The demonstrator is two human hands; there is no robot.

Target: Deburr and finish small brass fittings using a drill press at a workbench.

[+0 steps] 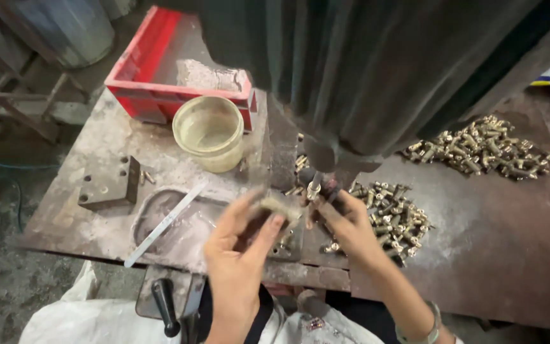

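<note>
**Small brass fittings under the press spindle**

The brass fitting (314,189) sits under the machine's spindle (326,167), centre of the tabletop (491,216). It looks small, stiff, light and probably slick; best pinched by its sides. Right hand (350,228) has fingertips closed around it. Left hand (242,245) pinches a blurred grey piece (279,207).

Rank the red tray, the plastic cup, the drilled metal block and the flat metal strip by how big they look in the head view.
1. Red tray, though partly hidden.
2. Plastic cup.
3. Metal block.
The metal strip is longer than the block but far thinner, so those two are unsure.
</note>
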